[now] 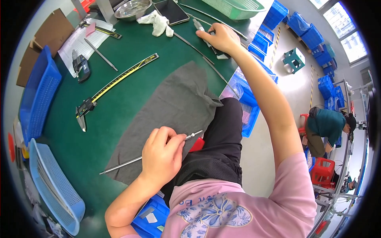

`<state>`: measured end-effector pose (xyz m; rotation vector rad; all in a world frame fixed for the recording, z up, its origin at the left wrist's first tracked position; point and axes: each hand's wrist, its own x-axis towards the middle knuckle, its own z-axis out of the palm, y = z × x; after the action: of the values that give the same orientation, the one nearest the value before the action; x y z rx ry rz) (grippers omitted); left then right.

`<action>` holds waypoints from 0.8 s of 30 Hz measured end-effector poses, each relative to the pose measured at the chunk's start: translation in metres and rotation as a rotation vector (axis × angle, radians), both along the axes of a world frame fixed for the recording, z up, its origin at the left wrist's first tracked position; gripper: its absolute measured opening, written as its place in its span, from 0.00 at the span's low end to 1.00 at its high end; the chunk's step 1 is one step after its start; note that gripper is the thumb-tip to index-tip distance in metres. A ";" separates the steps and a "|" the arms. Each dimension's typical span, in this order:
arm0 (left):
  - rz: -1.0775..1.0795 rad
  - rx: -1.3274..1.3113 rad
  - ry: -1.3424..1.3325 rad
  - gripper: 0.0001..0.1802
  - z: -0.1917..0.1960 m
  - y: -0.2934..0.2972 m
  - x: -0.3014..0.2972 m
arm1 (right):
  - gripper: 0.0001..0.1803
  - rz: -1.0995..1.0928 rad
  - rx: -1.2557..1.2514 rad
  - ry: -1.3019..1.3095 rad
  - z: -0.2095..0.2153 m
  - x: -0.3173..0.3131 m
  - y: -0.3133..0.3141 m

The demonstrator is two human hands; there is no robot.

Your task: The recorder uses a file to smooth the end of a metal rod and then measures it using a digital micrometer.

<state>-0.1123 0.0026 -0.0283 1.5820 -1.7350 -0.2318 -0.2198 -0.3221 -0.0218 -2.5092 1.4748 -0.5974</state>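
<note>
My left hand (162, 154) is closed around a thin, shiny metal rod (125, 163) with a stepped end. The rod slants over a dark grey cloth (166, 101) spread on the green table. My right hand (223, 37) reaches to the far right of the table, its fingers closed on what looks like a micrometer (197, 25) with a silver barrel; the hand hides much of its dark body. Beside that hand lie several long thin rods (194, 47).
A digital caliper (115, 81) lies mid-table; another micrometer (81, 66) and papers (85, 43) lie far left. Blue baskets (39, 95) line the left edge. At the back are white gloves (156, 23), a phone (171, 12) and a green basket (238, 8). Another person (327, 127) sits far right.
</note>
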 end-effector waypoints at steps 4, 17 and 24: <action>0.001 0.028 0.017 0.10 0.002 -0.001 0.001 | 0.32 0.066 -0.121 -0.016 -0.006 -0.002 -0.005; -0.003 -0.042 0.009 0.08 0.001 -0.014 -0.002 | 0.13 0.135 -0.303 0.047 -0.006 -0.058 0.127; 0.017 -0.056 0.016 0.08 -0.006 -0.014 -0.002 | 0.07 0.086 -0.103 -0.132 0.003 -0.066 0.145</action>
<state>-0.1143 -0.0109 -0.0338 1.5496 -1.7011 -0.1852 -0.2861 -0.1776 -0.0193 -2.5383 1.3153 -0.8266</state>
